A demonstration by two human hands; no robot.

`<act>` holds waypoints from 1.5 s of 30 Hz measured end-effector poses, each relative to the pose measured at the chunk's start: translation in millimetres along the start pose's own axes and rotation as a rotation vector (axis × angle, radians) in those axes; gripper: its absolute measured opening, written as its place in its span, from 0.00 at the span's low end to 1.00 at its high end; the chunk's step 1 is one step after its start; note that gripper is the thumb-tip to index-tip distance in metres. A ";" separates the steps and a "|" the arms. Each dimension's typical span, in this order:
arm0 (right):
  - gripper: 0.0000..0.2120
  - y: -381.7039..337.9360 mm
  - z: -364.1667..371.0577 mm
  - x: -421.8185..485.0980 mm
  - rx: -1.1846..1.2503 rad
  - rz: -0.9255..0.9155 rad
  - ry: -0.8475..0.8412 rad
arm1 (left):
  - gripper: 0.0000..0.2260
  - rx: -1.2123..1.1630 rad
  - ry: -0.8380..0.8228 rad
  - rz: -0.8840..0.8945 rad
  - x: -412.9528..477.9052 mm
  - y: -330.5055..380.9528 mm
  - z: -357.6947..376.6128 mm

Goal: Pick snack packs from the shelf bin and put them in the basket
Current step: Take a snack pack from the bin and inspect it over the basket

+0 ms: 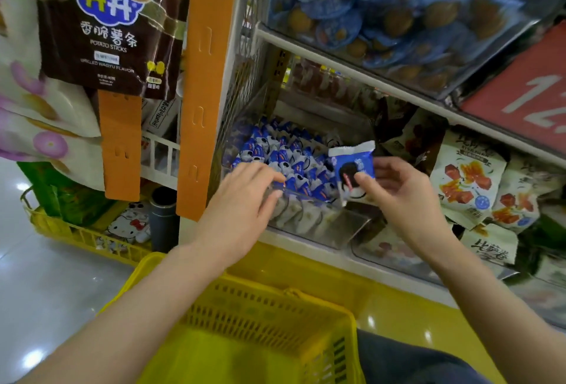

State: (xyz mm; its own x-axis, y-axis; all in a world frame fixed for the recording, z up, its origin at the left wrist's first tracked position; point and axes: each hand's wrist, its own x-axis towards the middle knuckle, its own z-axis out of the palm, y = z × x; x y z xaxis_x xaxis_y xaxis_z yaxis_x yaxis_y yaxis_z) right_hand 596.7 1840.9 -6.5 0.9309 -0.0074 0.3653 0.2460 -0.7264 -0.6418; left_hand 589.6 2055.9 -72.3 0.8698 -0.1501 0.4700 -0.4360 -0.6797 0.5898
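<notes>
A store shelf (337,55) stacked with snacks fills the upper part of the view, with a yellow plastic basket (275,291) below its front edge, nearest the camera. At the shelf's left end, a large brown bag of potato sticks (113,25) hangs beside an orange strip (208,77). A clear shelf bin (306,224) on the lower shelf holds a heap of blue-and-white snack packs (284,150); cream packs with red pictures (468,181) lie in the next bin to the right. The person's left hand (245,196) reaches over the bin's front left corner with its fingers extended and relaxed, holding nothing, their tips at the packs. The right hand (404,196) pinches one blue snack pack (355,169) between thumb and fingers, upright above the bin's front right corner.
</notes>
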 end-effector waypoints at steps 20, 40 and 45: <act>0.13 1.7 46.0 69.8 -0.692 0.374 -0.439 | 0.14 0.252 -0.006 0.073 19.2 -32.4 11.0; 0.08 -25.9 80.8 101.0 -0.360 -0.151 -0.233 | 0.18 0.308 -0.191 0.198 4.5 -46.2 -25.1; 0.16 -33.2 145.6 127.4 -0.259 -0.072 -0.421 | 0.20 0.274 -0.211 0.186 -1.8 -54.1 -29.3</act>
State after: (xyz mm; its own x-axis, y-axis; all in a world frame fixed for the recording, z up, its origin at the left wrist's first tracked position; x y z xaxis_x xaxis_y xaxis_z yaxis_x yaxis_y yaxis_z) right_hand 746.5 1964.2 -36.8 0.9555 0.2880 0.0642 0.2879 -0.8623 -0.4167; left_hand 604.8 2114.0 -85.8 0.8225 -0.4140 0.3901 -0.5378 -0.7892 0.2963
